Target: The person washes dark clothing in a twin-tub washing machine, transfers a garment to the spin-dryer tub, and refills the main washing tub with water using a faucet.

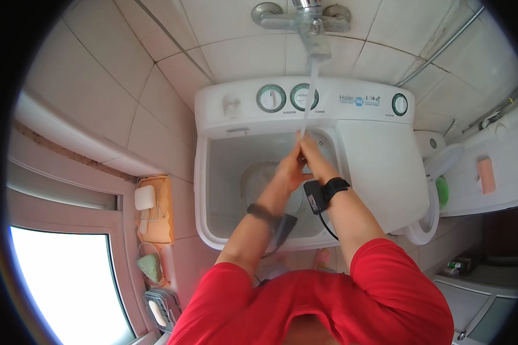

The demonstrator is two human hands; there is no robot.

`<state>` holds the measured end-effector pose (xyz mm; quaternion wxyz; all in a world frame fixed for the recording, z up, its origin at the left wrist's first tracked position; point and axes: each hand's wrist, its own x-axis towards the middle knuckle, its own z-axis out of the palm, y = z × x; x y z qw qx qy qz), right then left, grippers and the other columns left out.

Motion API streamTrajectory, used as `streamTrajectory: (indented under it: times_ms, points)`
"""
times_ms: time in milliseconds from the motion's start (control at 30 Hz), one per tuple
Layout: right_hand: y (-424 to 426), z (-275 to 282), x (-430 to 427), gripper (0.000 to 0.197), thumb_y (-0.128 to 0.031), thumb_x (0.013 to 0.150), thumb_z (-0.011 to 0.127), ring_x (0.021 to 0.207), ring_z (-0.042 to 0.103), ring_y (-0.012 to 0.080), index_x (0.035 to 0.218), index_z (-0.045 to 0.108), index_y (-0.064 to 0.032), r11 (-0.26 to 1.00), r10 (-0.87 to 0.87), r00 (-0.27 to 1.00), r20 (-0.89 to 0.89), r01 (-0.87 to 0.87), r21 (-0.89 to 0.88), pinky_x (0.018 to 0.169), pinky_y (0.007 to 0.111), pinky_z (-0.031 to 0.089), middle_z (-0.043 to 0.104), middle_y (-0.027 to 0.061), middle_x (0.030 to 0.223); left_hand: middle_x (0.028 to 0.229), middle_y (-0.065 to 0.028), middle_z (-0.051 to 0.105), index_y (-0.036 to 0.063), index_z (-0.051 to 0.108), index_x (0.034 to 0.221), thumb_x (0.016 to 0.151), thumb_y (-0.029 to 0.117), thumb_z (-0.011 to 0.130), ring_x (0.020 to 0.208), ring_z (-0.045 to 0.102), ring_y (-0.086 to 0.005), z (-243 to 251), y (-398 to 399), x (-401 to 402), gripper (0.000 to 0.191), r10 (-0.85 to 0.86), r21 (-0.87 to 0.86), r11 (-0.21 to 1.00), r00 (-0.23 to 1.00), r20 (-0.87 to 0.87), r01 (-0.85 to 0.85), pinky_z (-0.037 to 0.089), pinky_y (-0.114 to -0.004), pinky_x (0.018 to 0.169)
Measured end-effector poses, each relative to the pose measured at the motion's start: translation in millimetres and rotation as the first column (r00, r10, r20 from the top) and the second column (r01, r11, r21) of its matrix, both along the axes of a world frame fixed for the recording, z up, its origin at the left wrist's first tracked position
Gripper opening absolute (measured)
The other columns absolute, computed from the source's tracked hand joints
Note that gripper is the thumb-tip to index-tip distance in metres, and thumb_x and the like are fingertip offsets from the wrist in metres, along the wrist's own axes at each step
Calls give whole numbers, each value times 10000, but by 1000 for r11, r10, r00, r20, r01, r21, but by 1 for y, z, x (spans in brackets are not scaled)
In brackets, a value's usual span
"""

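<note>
My left hand (290, 170) and my right hand (309, 151) meet under a stream of water (311, 95) over the wash tub (224, 172) of a white Haier twin-tub washing machine (228, 92). The fingertips point towards the control panel, and the palms appear to be together. No object shows between them, but the inner sides are hidden. The water falls from a wall-mounted metal faucet (313, 26) with a flat spout piece. Each wrist bears a black strap with a small dark device and a cable.
A closed white lid (384, 168) covers the machine's right side. Left of it, an orange plastic tray (163, 215) holds a white soap bar (145, 198) and a brush. Below are a green sponge-like piece (149, 267) and a soap rack (168, 297). A white toilet (429, 224) stands at right.
</note>
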<state>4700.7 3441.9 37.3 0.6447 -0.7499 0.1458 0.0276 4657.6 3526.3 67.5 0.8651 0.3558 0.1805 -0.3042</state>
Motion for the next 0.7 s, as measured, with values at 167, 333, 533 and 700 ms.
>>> streamTrajectory:
  times_ms: [167, 333, 533, 700]
  points:
    - [2, -25, 25, 302, -311, 882, 563, 702, 598, 197, 875, 637, -18, 714, -80, 990, -119, 140, 686, 621, 345, 472, 626, 89, 791, 963, -136, 651, 71, 642, 945, 834, 273, 556, 883, 611, -288, -73, 51, 28, 245, -381, 856, 429, 802, 461, -288, 491, -419, 751]
    - [44, 8, -24, 243, -279, 850, 537, 747, 629, 253, 853, 668, -75, 925, 301, 875, 378, -171, -340, 673, 402, 491, 654, 106, 806, 936, -198, 644, 35, 647, 911, 778, 194, 571, 858, 618, -357, -82, 54, 47, 221, -904, 961, -82, 426, 40, -264, 500, -426, 741]
    - [33, 34, -26, 206, -288, 814, 526, 1148, 515, 259, 903, 695, -209, 555, 605, 796, 16, -407, -725, 980, 519, 335, 646, 81, 1046, 1102, -106, 600, 111, 592, 1053, 839, 298, 551, 1062, 549, -248, -71, 36, 39, 287, -944, 639, 204, 23, 328, -741, 465, -417, 843]
    - [20, 9, 3, 209, -237, 863, 493, 804, 632, 321, 862, 654, -104, 486, 409, 912, 39, -181, -855, 703, 458, 489, 655, 136, 833, 1302, -106, 465, 125, 490, 1178, 815, 253, 558, 1129, 497, -323, -50, 22, 17, 391, -810, 785, -113, 514, 281, -609, 445, -504, 850]
